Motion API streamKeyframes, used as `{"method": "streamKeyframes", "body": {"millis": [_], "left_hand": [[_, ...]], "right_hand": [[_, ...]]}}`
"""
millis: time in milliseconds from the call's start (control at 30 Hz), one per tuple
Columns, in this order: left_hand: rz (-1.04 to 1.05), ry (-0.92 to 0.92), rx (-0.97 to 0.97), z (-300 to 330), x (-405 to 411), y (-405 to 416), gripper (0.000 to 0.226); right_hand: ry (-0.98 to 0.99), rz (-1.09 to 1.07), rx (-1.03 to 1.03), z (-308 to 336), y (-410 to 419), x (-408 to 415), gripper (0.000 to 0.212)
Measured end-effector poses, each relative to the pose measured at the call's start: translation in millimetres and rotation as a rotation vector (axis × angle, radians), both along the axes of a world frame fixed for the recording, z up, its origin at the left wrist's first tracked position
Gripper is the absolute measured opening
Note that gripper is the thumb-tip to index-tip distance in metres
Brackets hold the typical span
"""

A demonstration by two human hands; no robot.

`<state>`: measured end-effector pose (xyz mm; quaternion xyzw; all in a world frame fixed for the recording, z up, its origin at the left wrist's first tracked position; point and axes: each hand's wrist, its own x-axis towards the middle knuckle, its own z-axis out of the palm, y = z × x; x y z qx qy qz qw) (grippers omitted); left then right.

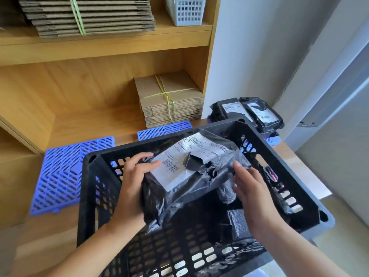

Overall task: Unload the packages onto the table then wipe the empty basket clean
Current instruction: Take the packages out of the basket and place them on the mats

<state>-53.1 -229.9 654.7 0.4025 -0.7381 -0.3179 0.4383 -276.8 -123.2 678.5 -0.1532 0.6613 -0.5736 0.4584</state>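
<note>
A black slatted plastic basket [93, 196] fills the lower middle of the head view. Above its opening I hold a black poly-bag package [179, 188] with a white shipping label. My left hand [131, 180] grips its left edge, thumb on the label. My right hand [249, 188] holds its right end, fingers under the crumpled plastic. Another dark package [238, 224] lies at the bottom of the basket. Two black labelled packages [249, 111] lie stacked on the table behind the basket's far right corner.
Blue slatted plastic mats [63, 170] lie on the wooden table [299, 166] left of and behind the basket. A tied bundle of flat cardboard [169, 100] stands on the shelf behind. More cardboard [85, 15] and a pale basket [185, 11] sit on the upper shelf.
</note>
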Motion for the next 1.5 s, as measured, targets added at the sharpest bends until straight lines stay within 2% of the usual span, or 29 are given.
{"method": "streamKeyframes", "body": {"millis": [67,100,167,267,333,400,533,600,667,733,767,800,833,900,933,1033,1100,1167,1233,1267,1367,1433,1500], "left_hand": [[-0.053,-0.060,-0.137,2.4,-7.1,6.1,0.038],[-0.073,-0.092,-0.201,-2.1,-9.8,8.1,0.047],[-0.104,-0.107,-0.240,-6.1,-17.1,8.4,0.060],[-0.118,-0.104,-0.321,0.6,-30.9,2.5,0.051],[-0.173,-0.132,-0.374,7.6,-36.6,2.1,0.042],[-0.226,-0.160,-0.373,10.5,-39.2,1.0,0.044],[-0.167,-0.232,-0.290,10.9,-42.7,-14.0,0.100],[-0.138,-0.136,-0.147,13.6,-45.1,-19.9,0.108],[-0.112,0.050,0.109,24.5,-48.1,-22.4,0.103],[-0.088,0.249,0.390,33.2,-52.0,-29.0,0.079],[-0.089,0.291,0.557,37.8,-54.8,-34.5,0.058],[-0.111,0.267,0.739,43.6,-57.2,-39.9,0.036],[-0.163,0.219,0.933,49.9,-59.1,-44.3,0.026],[-0.274,0.183,1.202,60.7,-59.8,-49.1,0.045],[-0.321,0.179,1.236,66.2,-60.9,-50.6,0.049],[-0.289,0.074,1.106,74.8,-60.5,-61.9,0.037],[-0.229,0.098,1.057,75.9,-51.9,-77.7,0.031],[-0.183,0.157,1.072,76.4,-39.3,-95.9,0.037],[-0.118,0.188,1.055,77.6,-26.0,-115.4,0.044],[-0.090,0.194,1.039,79.0,-20.2,-125.3,0.046],[-0.028,0.212,1.009,80.0,-3.7,-157.4,0.052],[0.005,0.197,1.002,76.4,6.3,-180.3,0.053],[0.026,0.161,1.028,67.3,16.2,-202.2,0.044]], "right_hand": [[-0.091,0.010,-0.005,1.4,0.7,1.6,0.122],[-0.143,0.026,0.002,4.0,0.6,3.5,0.117],[-0.274,0.061,0.013,11.4,-1.4,6.3,0.090],[-0.429,0.127,-0.012,22.5,-9.7,2.0,0.055],[-0.432,0.099,-0.038,30.4,-15.5,-4.5,0.040],[-0.454,0.053,-0.057,37.6,-20.0,-11.7,0.034],[-0.412,0.045,-0.099,43.0,-24.4,-27.3,0.025],[-0.385,0.047,-0.125,43.2,-27.6,-36.9,0.024],[-0.347,0.059,-0.132,43.1,-32.2,-45.3,0.027],[-0.294,0.102,-0.123,44.3,-38.6,-52.2,0.030],[-0.275,0.130,-0.118,45.5,-43.2,-56.0,0.029],[-0.263,0.168,-0.108,47.4,-48.6,-59.8,0.027],[-0.259,0.219,-0.087,50.1,-55.1,-62.9,0.026],[-0.240,0.349,-0.027,55.6,-71.4,-65.1,0.025],[-0.220,0.408,-0.002,57.8,-81.0,-64.2,0.025],[-0.157,0.512,0.029,63.3,-115.7,-54.3,0.025],[-0.144,0.557,0.020,62.4,-142.0,-47.8,0.031],[-0.137,0.599,-0.018,58.1,-169.1,-42.8,0.041],[-0.060,0.547,-0.032,49.6,-195.5,-36.3,0.054],[0.026,0.480,-0.025,42.9,-207.6,-32.3,0.053],[0.484,0.325,-0.043,14.5,-237.2,-22.3,0.032],[0.786,0.455,0.002,-0.7,-249.4,-14.8,0.020],[0.933,0.659,0.097,-9.3,-257.7,-5.1,0.015]]}}
